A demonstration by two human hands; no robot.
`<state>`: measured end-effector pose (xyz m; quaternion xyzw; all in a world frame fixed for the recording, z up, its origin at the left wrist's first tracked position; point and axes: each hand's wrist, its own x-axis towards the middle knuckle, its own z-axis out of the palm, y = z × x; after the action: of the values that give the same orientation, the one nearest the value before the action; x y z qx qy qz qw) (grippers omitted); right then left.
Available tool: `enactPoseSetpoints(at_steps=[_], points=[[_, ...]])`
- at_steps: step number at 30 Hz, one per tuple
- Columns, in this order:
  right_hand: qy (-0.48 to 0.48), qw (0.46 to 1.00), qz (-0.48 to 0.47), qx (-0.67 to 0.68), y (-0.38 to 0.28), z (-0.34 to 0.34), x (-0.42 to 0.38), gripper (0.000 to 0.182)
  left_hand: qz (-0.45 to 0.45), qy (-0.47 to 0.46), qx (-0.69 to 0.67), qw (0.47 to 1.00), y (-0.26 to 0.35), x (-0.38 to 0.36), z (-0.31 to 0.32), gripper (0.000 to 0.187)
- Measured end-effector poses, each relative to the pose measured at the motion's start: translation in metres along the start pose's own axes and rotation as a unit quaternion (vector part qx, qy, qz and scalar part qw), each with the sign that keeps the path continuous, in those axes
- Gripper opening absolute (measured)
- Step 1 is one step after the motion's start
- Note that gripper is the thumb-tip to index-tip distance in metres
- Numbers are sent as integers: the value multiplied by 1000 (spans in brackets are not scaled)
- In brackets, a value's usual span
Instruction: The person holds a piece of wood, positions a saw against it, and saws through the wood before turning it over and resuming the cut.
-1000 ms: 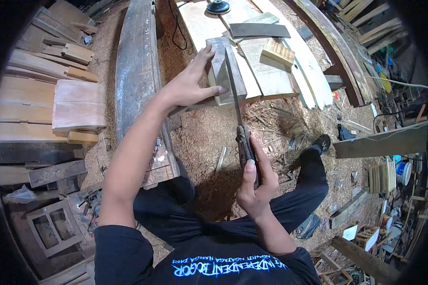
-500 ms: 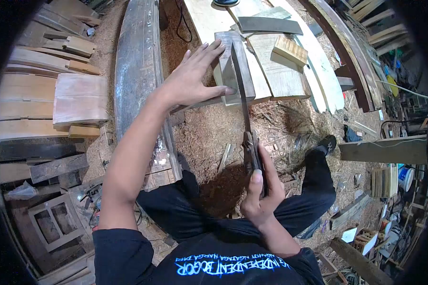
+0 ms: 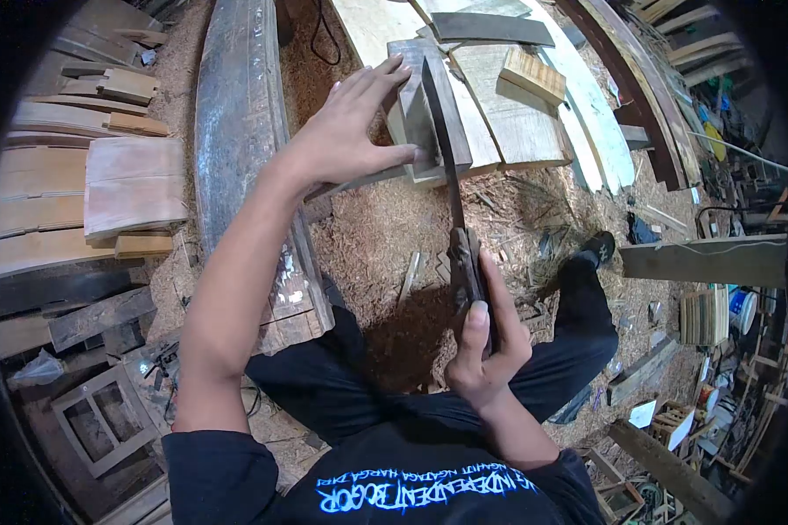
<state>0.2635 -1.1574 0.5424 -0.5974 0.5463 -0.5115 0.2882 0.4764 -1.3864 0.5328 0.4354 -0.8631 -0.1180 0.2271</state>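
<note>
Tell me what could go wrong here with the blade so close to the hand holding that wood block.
The left hand steadies the wood block with its thumb right beside the long blade, so a slip or bounce could cut the thumb. The block stands on edge on loose planks, so it may tip or shift under a blow. The right hand grips the handle above the person's legs; a glancing stroke might swing toward them.
</note>
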Motion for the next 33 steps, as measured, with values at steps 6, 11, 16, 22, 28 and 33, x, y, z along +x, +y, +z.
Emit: enactPoseSetpoints(at_steps=[6,11,16,22,28,33], points=[[19,997,-75,-17,2,-3,-8,45,-8,-4,3,1000,0,1,0,99],[-21,999,41,-10,-3,-3,-9,46,-27,-17,19,999,7,0,-2,97],[19,999,-46,5,1,-4,-13,46,-34,-16,9,999,4,2,-3,96],[6,1000,10,-12,3,0,-10,46,-7,-10,8,1000,0,1,-1,95],[7,1000,12,25,2,-2,-15,46,-32,-14,3,999,2,1,-2,95],[35,996,-78,-30,8,1,-5,46,-24,-16,16,999,2,2,-2,96]])
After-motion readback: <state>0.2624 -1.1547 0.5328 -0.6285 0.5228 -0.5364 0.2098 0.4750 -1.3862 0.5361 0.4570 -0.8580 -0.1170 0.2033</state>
